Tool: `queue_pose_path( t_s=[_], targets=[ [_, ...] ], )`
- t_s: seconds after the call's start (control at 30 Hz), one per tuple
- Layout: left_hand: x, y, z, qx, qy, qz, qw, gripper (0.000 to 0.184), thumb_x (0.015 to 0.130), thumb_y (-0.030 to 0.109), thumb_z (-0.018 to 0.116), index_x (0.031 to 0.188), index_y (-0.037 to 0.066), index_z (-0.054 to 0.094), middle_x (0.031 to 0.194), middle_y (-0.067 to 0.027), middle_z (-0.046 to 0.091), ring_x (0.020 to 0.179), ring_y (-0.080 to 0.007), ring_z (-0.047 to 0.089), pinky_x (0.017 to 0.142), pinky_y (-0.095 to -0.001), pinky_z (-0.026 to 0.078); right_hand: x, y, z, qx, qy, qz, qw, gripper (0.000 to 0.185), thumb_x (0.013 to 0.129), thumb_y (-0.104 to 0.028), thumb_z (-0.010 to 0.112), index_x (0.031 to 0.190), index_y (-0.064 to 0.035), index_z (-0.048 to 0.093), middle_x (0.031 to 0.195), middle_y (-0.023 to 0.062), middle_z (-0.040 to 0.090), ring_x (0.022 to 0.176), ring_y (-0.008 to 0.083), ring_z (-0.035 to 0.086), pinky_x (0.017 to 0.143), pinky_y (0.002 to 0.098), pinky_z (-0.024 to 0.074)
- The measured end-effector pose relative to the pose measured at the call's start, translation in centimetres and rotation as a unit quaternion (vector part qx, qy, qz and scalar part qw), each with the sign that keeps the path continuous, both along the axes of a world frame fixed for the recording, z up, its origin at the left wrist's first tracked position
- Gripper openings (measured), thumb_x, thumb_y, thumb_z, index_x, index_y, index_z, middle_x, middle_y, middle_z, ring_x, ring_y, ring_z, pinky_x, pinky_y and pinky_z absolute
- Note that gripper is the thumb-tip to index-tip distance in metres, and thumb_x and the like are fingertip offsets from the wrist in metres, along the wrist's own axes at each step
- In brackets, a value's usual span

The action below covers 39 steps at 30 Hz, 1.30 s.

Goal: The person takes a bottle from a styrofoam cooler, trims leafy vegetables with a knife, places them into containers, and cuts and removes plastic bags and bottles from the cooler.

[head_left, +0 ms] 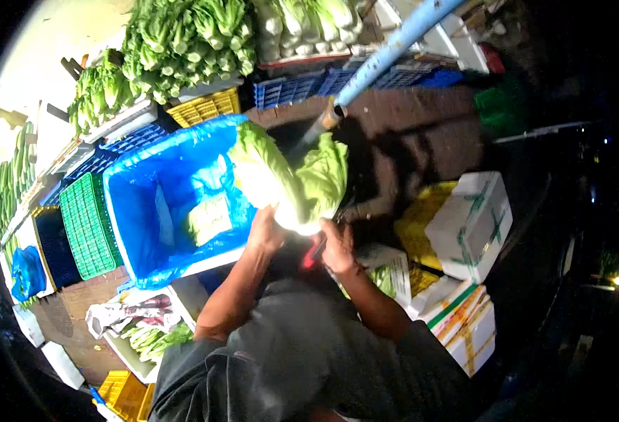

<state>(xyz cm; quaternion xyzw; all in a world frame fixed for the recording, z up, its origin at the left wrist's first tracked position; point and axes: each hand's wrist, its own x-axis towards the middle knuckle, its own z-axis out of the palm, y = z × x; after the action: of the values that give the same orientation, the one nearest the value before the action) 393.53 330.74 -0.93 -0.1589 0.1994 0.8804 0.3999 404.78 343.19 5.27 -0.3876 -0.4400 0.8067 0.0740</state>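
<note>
Both hands hold a leafy green lettuce (267, 165) by its pale base, with the leaves pointing away from my body. My left hand (266, 228) grips the base from the left side. On the right side, my right hand (337, 246) closes on the base too. Glare washes out part of the lettuce. Just left of it stands a large box lined with blue plastic (130, 190), and a pale green leafy piece (209, 218) lies at the bottom of that box.
Leafy greens (190, 42) are piled on a stand at the top. A blue pole (394, 49) slants down near the lettuce. White foam boxes (471, 225) and a yellow crate (418, 225) stand right. A green crate (89, 225) stands left; an open box of greens (144, 355) sits lower left.
</note>
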Motion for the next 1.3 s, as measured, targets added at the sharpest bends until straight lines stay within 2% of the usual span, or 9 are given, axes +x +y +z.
queue_pose_path(
  t_s=[0.27, 0.4, 0.47, 0.57, 0.63, 0.73, 0.97, 1.1, 1.3],
  targets=[
    [-0.5, 1.0, -0.4, -0.125, -0.072, 0.007, 0.990, 0.041, 0.094, 0.021, 0.059, 0.131, 0.005, 0.050, 0.126, -0.0117, 0.059, 0.117, -0.0294, 0.056, 0.102, -0.0495, 0.044, 9.8, 2.6, 1.5, 0.156, -0.107, -0.057, 0.980, 0.024, 0.091, -0.020, 0.060, 0.104, -0.0011, 0.057, 0.088, 0.0073, 0.061, 0.068, 0.0128, 0.056, 0.054, 0.0298, 0.0445],
    [0.0, -0.4, 1.3, -0.155, 0.092, -0.089, 0.980, 0.053, 0.087, 0.015, 0.065, 0.134, 0.003, 0.044, 0.121, -0.0127, 0.058, 0.105, -0.0276, 0.060, 0.092, -0.0444, 0.050, 31.3, 6.8, -12.0, 0.176, -0.252, -0.190, 0.932, 0.024, 0.090, -0.024, 0.064, 0.095, -0.0005, 0.062, 0.083, 0.0054, 0.061, 0.069, 0.0160, 0.056, 0.057, 0.0347, 0.0449],
    [0.3, -1.2, -0.4, -0.174, 0.152, -0.144, 0.962, 0.062, 0.080, 0.008, 0.070, 0.135, 0.001, 0.042, 0.121, -0.0120, 0.059, 0.099, -0.0244, 0.063, 0.087, -0.0380, 0.052, 36.7, 5.6, -10.7, 0.343, -0.601, 0.102, 0.714, 0.028, 0.087, -0.027, 0.068, 0.093, -0.0004, 0.063, 0.079, 0.0047, 0.060, 0.065, 0.0186, 0.055, 0.057, 0.0384, 0.0459],
    [0.7, -1.6, 1.5, -0.233, 0.269, -0.234, 0.905, 0.069, 0.075, 0.006, 0.074, 0.135, 0.000, 0.042, 0.121, -0.0123, 0.060, 0.107, -0.0217, 0.061, 0.092, -0.0354, 0.050, 42.9, 6.6, -16.5, 0.763, -0.205, 0.326, 0.519, 0.034, 0.085, -0.030, 0.070, 0.099, -0.0001, 0.065, 0.078, 0.0055, 0.058, 0.063, 0.0213, 0.055, 0.056, 0.0425, 0.0475],
    [1.3, -1.3, 0.0, -0.250, 0.311, -0.371, 0.839, 0.074, 0.077, 0.017, 0.078, 0.137, -0.001, 0.040, 0.122, -0.0166, 0.060, 0.112, -0.0224, 0.058, 0.097, -0.0345, 0.048, 35.2, 7.1, -15.8, 0.475, -0.249, 0.186, 0.823, 0.034, 0.087, -0.029, 0.068, 0.105, -0.0005, 0.062, 0.082, 0.0050, 0.059, 0.062, 0.0172, 0.054, 0.054, 0.0373, 0.0474],
    [2.3, 1.2, 2.1, -0.262, 0.327, -0.506, 0.754, 0.081, 0.075, 0.031, 0.080, 0.137, -0.002, 0.040, 0.122, -0.0199, 0.060, 0.111, -0.0259, 0.058, 0.100, -0.0363, 0.047, 21.9, 7.5, -11.3, 0.183, -0.173, 0.024, 0.967, 0.037, 0.089, -0.029, 0.067, 0.113, -0.0023, 0.058, 0.088, 0.0045, 0.060, 0.060, 0.0118, 0.052, 0.051, 0.0313, 0.0467],
    [1.3, 10.8, 10.9, -0.173, 0.389, -0.480, 0.767, 0.096, 0.074, 0.048, 0.079, 0.139, -0.007, 0.035, 0.129, -0.0250, 0.054, 0.117, -0.0308, 0.056, 0.101, -0.0386, 0.048, 13.1, 12.9, -13.9, 0.179, 0.015, 0.028, 0.983, 0.045, 0.086, -0.038, 0.067, 0.116, -0.0063, 0.056, 0.095, 0.0062, 0.059, 0.075, 0.0166, 0.056, 0.059, 0.0330, 0.0492],
    [-0.9, 18.2, 9.6, -0.254, 0.464, -0.418, 0.739, 0.068, 0.075, 0.019, 0.076, 0.133, 0.003, 0.044, 0.120, -0.0132, 0.059, 0.110, -0.0219, 0.055, 0.096, -0.0330, 0.045, 7.6, 18.5, -9.9, 0.102, -0.063, 0.025, 0.992, 0.044, 0.087, -0.039, 0.064, 0.114, -0.0050, 0.057, 0.098, 0.0056, 0.059, 0.080, 0.0194, 0.057, 0.061, 0.0365, 0.0499],
    [-8.7, 28.6, 5.2, -0.266, 0.576, -0.213, 0.743, 0.070, 0.076, 0.020, 0.074, 0.135, 0.002, 0.042, 0.119, -0.0131, 0.060, 0.108, -0.0234, 0.059, 0.095, -0.0350, 0.048, -6.3, 29.1, -9.6, -0.124, 0.037, 0.019, 0.991, 0.029, 0.087, -0.028, 0.064, 0.109, -0.0089, 0.061, 0.095, 0.0052, 0.064, 0.082, 0.0199, 0.061, 0.064, 0.0385, 0.0508]
  ],
)
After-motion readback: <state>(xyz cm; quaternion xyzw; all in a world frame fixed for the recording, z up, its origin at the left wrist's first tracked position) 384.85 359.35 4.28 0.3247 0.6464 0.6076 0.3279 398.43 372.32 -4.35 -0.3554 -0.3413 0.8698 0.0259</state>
